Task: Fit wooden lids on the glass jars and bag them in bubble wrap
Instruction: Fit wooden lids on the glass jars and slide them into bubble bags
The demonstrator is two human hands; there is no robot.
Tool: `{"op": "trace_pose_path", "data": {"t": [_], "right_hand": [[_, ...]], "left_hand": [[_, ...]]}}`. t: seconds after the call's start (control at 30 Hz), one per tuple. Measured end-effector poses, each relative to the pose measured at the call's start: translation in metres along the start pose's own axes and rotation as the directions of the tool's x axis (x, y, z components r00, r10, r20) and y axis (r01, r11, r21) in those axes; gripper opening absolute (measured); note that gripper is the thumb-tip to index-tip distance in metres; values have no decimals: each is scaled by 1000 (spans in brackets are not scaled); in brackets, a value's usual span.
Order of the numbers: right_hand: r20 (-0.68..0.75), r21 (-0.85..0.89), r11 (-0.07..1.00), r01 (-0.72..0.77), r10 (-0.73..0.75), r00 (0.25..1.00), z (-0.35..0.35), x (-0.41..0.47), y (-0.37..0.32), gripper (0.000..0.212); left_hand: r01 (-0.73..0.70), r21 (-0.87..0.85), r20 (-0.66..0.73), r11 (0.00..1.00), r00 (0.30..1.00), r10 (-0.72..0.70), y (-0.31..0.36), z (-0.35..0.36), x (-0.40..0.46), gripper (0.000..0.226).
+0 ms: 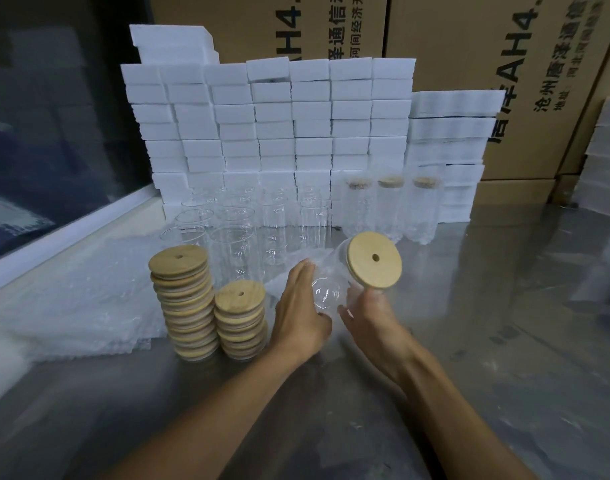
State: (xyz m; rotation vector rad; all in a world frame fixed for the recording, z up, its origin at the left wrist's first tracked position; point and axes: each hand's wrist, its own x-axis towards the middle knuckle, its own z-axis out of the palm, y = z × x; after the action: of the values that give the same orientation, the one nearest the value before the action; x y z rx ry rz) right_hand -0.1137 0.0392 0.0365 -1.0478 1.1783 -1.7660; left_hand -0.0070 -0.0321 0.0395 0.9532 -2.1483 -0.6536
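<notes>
Seen from above and behind the person's forearms, a grey metal table (504, 323) fills the view. At the centre, both bare hands hold one glass jar (331, 282) tilted on its side, its wooden lid (374, 260) already fitted and pointing toward two o'clock; a small round hole shows in the lid. The left hand (302, 311) is wrapped around the jar's base at nine o'clock of it, fingers extended along the glass and touching a bubble wrap bag (296, 261) that lies just behind. The right hand (371, 318) grips the jar from the five o'clock side, thumb up near the lid's rim. At nine o'clock from the hands stand two stacks of loose wooden lids (206, 306), the left one taller. Beyond them, toward eleven o'clock, a cluster of empty open jars (234, 237) stands upright. At one o'clock, three lidded jars wrapped in bubble wrap (392, 209) stand in a row. A flat pile of bubble wrap sheets (75, 306) lies at the far nine o'clock edge. Behind everything, at twelve o'clock, rises a wall of stacked white foam blocks (272, 123), with printed cardboard boxes (452, 39) behind it.
</notes>
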Motion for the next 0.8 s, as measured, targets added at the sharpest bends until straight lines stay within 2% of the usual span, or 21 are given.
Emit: {"op": "trace_pose_path", "data": {"t": [0.03, 0.07, 0.13, 0.17, 0.27, 0.4, 0.47, 0.57, 0.8], "right_hand": [[-3, 54, 997, -59, 60, 998, 0, 0, -2, 8], [-1, 146, 981, -128, 129, 992, -1, -1, -4, 26], [69, 366, 912, -185, 172, 983, -4, 0, -7, 81], [104, 455, 873, -177, 145, 984, -6, -1, -10, 88], [152, 560, 815, -145, 71, 986, -8, -7, -16, 66], [195, 614, 778, -132, 12, 981, -15, -7, -15, 52], [152, 567, 815, -124, 44, 987, -13, -5, -10, 44], [69, 391, 917, -76, 53, 996, -11, -1, -3, 51], [-85, 234, 971, -56, 77, 993, -14, 2, 4, 49]], "left_hand": [[9, 13, 8, 1000, 1000, -10, -1, -1, 1, 83], [12, 20, 13, 1000, 1000, -12, -1, -2, 3, 83], [3, 23, 17, 1000, 1000, -4, 0, -4, 4, 82], [-1, 26, 19, 1000, 1000, 0, 1, -5, 5, 81], [-5, 34, 8, 999, 1000, 4, 3, -5, 4, 81], [-38, 68, -19, 997, 999, 39, 7, -7, 3, 83], [-68, 84, -5, 994, 998, 68, 12, -9, 4, 85], [-92, 110, 33, 990, 995, 89, 18, -12, 5, 86], [-167, 162, 91, 973, 984, 154, 24, -15, 0, 86]]}}
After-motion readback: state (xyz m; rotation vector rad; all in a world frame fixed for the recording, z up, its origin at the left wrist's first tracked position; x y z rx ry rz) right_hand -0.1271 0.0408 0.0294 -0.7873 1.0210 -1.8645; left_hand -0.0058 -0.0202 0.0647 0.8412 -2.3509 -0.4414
